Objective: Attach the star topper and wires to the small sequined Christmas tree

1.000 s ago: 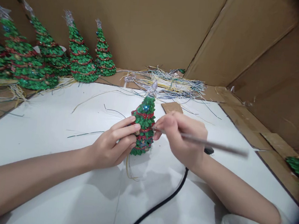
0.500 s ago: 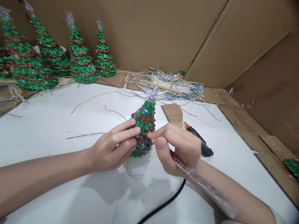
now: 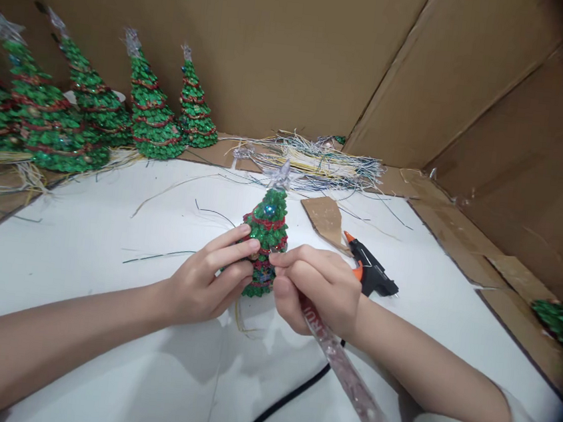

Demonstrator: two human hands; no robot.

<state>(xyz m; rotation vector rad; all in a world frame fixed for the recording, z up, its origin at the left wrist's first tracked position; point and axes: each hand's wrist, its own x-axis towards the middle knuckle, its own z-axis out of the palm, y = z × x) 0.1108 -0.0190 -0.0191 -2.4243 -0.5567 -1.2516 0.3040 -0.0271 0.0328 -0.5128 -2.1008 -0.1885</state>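
A small green Christmas tree figurine (image 3: 268, 226) with red garlands, a blue bauble and a clear star on top stands on the white board. My left hand (image 3: 212, 271) steadies it from the left, fingers closed against its side. My right hand (image 3: 318, 285) pinches a slim tool (image 3: 345, 372) in a clear plastic sleeve with red print; its far end slants down toward me. The tool's tip is hidden by my fingers, which meet the tree's right side at mid-height. Thin yellow wires (image 3: 244, 328) come out beneath the tree.
Several similar trees (image 3: 153, 113) stand at the back left. A heap of thin wires (image 3: 317, 161) lies at the back. Right of the tree are a cardboard scrap (image 3: 324, 217) and a black-and-orange glue gun (image 3: 373, 271). A black cable (image 3: 286, 403) runs along the front.
My right hand has shifted slightly left and the tool's sleeved end has swung downward, uncovering more of the glue gun. The view has shifted a little; my left hand keeps its hold on the tree.
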